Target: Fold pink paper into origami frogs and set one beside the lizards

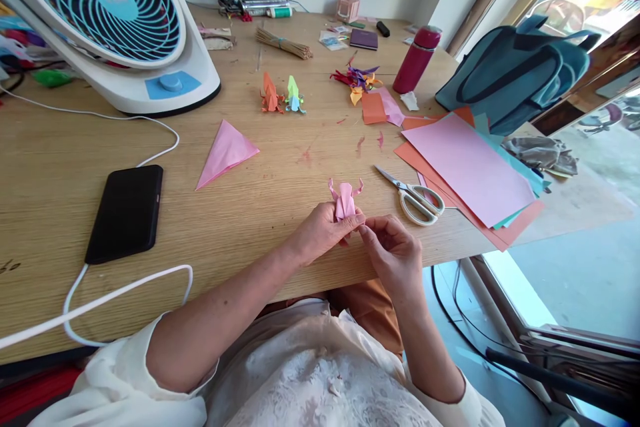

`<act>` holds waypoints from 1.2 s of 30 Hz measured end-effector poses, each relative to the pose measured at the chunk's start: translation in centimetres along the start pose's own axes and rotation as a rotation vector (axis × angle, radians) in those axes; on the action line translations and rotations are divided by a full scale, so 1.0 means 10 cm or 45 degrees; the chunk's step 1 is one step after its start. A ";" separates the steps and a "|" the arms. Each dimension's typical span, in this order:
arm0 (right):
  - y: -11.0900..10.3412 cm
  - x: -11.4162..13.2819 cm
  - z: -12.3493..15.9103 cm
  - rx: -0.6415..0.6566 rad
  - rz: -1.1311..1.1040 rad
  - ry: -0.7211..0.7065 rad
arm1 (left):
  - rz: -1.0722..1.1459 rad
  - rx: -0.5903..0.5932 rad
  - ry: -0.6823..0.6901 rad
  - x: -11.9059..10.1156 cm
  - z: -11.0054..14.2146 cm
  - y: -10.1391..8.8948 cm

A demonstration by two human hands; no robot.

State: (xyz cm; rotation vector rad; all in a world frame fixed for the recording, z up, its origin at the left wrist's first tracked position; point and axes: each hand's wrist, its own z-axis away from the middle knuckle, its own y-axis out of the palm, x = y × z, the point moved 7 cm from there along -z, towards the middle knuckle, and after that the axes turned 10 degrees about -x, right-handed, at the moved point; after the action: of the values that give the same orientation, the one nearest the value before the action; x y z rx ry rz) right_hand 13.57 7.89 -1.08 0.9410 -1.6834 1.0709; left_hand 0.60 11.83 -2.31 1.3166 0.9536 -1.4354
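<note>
The pink paper figure [345,201] is just above the near edge of the wooden surface [260,230], its two curled limbs pointing towards eleven and one o'clock. The left hand [320,235] is clamped on its lower part, coming in from about seven o'clock with the thumb across the front. The right hand [396,248] has thumb and fingers pinched together on its lower edge at five o'clock; the bit between them is mostly hidden. Reading the clock from the figure, the scissors [405,189] lie at three, and stacked coloured sheets [465,167] between two and three. A folded pink triangle [227,155] sits near ten, an orange figure [271,95] and a green-and-blue figure [293,95] stand side by side at eleven, and a black phone [125,213] lies at nine
</note>
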 end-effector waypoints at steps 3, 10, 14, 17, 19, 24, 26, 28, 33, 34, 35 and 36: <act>0.02 -0.04 -0.01 0.038 -0.052 0.067 | -0.002 -0.015 0.042 -0.04 0.00 0.00; 0.00 0.04 0.01 0.002 0.007 0.020 | -0.200 -0.091 0.243 -0.11 0.00 -0.04; -0.02 0.12 0.02 -0.037 0.095 -0.062 | -0.296 -0.108 0.289 -0.11 -0.01 -0.06; -0.01 0.11 0.02 -0.016 0.068 -0.042 | -0.328 -0.113 0.291 -0.12 -0.01 -0.06; 0.00 0.09 0.02 -0.004 0.060 -0.031 | -0.332 -0.122 0.278 -0.12 -0.01 -0.06; -0.01 0.06 0.01 0.004 0.069 -0.034 | -0.212 -0.119 0.186 -0.10 -0.01 -0.05; 0.00 0.08 0.00 0.013 0.088 -0.071 | -0.123 -0.100 0.128 -0.08 -0.01 -0.04; -0.01 0.13 -0.01 0.021 0.109 -0.135 | -0.060 -0.084 0.083 -0.07 -0.01 -0.03; -0.01 0.17 0.00 0.068 0.117 -0.179 | -0.004 -0.034 0.054 -0.03 -0.03 -0.02; -0.01 0.16 0.01 0.084 0.111 -0.159 | -0.005 -0.030 0.068 -0.04 -0.04 -0.02; -0.01 0.14 0.01 0.099 0.099 -0.135 | -0.017 -0.025 0.088 -0.04 -0.04 -0.02; -0.01 0.12 0.02 0.110 0.085 -0.111 | -0.039 -0.024 0.119 -0.06 -0.04 -0.03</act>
State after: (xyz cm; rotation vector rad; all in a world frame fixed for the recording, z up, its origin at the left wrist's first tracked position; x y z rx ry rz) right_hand 13.23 7.53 0.00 1.0054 -1.7618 1.1701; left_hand 0.43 12.32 -1.79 1.3705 1.0507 -1.3949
